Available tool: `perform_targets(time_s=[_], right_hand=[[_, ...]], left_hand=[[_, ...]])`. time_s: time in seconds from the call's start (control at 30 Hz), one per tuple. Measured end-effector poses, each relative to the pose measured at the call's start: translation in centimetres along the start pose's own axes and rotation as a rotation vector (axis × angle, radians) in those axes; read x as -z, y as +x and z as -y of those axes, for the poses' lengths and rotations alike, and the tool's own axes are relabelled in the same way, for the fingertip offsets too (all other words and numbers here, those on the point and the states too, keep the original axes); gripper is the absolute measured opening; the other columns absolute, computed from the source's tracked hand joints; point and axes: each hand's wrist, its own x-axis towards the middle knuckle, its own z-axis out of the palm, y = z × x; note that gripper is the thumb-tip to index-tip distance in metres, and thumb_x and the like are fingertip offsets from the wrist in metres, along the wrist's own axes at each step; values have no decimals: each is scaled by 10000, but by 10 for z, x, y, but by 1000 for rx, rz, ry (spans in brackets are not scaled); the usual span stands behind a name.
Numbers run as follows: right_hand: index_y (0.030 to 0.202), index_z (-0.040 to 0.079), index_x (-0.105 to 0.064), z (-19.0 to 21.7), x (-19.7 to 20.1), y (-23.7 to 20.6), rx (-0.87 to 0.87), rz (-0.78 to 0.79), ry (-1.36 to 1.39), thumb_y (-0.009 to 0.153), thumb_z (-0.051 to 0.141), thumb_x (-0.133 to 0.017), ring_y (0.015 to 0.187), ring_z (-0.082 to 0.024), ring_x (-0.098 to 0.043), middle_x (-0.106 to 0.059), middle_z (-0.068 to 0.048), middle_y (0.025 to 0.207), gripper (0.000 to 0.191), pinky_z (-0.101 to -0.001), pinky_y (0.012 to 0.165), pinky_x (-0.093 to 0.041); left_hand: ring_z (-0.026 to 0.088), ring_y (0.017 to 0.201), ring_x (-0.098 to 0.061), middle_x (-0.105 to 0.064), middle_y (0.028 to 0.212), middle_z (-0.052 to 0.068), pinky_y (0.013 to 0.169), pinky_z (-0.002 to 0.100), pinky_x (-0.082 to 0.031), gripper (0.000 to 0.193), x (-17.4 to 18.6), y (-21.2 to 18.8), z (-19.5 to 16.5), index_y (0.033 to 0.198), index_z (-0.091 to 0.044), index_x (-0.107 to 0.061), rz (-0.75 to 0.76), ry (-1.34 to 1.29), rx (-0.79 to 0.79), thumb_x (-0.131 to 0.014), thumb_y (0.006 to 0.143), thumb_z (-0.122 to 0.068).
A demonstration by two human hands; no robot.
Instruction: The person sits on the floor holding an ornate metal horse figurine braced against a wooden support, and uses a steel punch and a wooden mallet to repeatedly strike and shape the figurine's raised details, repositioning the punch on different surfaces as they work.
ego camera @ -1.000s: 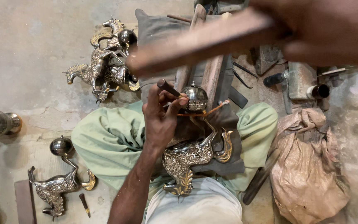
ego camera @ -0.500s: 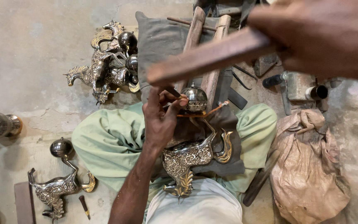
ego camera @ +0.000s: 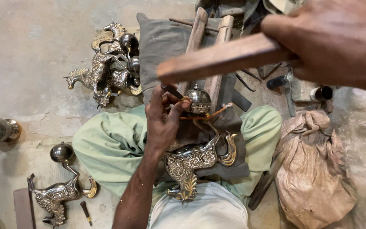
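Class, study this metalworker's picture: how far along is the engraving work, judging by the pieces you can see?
Done, apparently: patterned figures in a pile and one on the floor. In hand: the left hand sets a chisel on the lap figure's ball; the right hand raises a wooden mallet. Left: cannot tell.

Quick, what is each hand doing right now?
Left hand: closed on a small dark chisel set against the metal bird figure.
Right hand: closed around a raised wooden stick.

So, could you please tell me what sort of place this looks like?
Probably a metal craft workshop worked from the floor: finished ornate figurines lie on bare concrete, another figurine rests on the lap, and the right hand holds a wooden mallet.
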Motion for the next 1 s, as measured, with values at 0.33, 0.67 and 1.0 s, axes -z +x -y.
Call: perform_targets(time_s=[0.33,0.67,1.0], right_hand=[[989,131,-627,2,0,-10,203,-486,2,849,184,-771,681,-159,-633,-650,-56,800,208,-349,670,-556],[1140,232,-603,11,0,-22,-3,-81,-228,868,357,-732,531,-108,-649,-699,9,789,326,-297,534,-543],[1234,223,-583,12,-13,-22,34,-60,-246,942,403,-661,548,-93,-612,-689,13,813,352,-262,475,-549]], left_hand=[[154,996,-762,-785,1004,108,874,314,-632,310,0,1,4,1293,-45,-502,12,-35,18,-662,1028,-45],[160,974,-759,-776,1014,104,861,302,-637,371,2,2,13,1373,-33,-465,35,-52,-77,-653,1053,-55],[163,996,-751,-771,1038,115,853,312,-635,320,6,3,8,1314,-27,-499,71,-70,-25,-660,1039,-46]])
